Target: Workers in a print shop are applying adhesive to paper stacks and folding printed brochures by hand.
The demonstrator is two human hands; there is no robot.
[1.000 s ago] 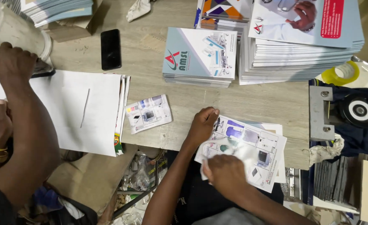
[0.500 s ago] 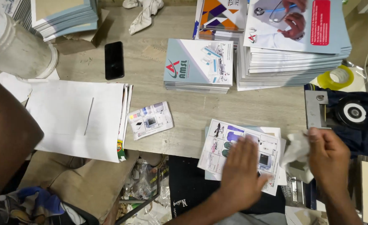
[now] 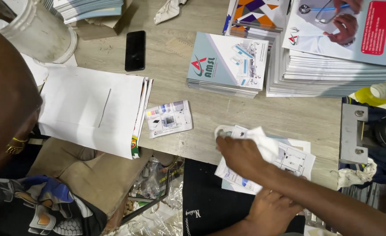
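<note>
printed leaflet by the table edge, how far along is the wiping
Done: cannot tell. In hand: the right hand presses a white cloth on the printed leaflet, while the left hand sits at the wooden table's edge. Left: one small printed card lies untouched.

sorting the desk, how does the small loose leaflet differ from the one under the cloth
The small leaflet lies alone and fully uncovered, touched by no hand; the leaflet under the cloth tops a little pile and is partly hidden by the white cloth and the right hand. The small leaflet sits well onto the table; the other overhangs the near edge. Both are printed white sheets with small pictures.
</note>
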